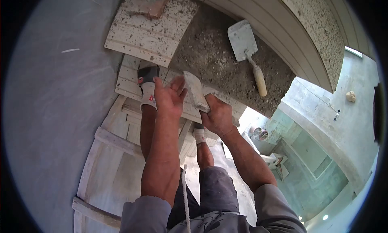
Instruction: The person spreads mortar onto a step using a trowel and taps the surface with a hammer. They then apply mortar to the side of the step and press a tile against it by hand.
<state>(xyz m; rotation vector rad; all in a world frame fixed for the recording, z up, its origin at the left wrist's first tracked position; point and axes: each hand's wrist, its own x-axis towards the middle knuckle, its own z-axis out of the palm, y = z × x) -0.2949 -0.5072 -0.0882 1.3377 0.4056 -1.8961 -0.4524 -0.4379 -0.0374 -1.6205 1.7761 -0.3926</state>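
My right hand (218, 113) is wrapped round the lower end of a flat, pale, mortar-smeared slab (195, 91), tilted over the front edge of the step. On the slab's left side my left hand (170, 96) is turned palm up with its fingers stretched out, fingertips close to the slab's edge. Beyond both hands spreads a bed of grey-brown mortar (206, 43) on the step. A trowel (243, 40) with a wooden handle lies on that mortar, its blade pointing away from me.
A speckled tread tile (149, 35) carries a reddish brick piece (149, 4) at upper left. Curved risers and treads (303, 27) climb at upper right. A wooden ladder (121, 142) leans at lower left beside the grey wall (52, 111). To the right, the floor (315, 164) drops far below.
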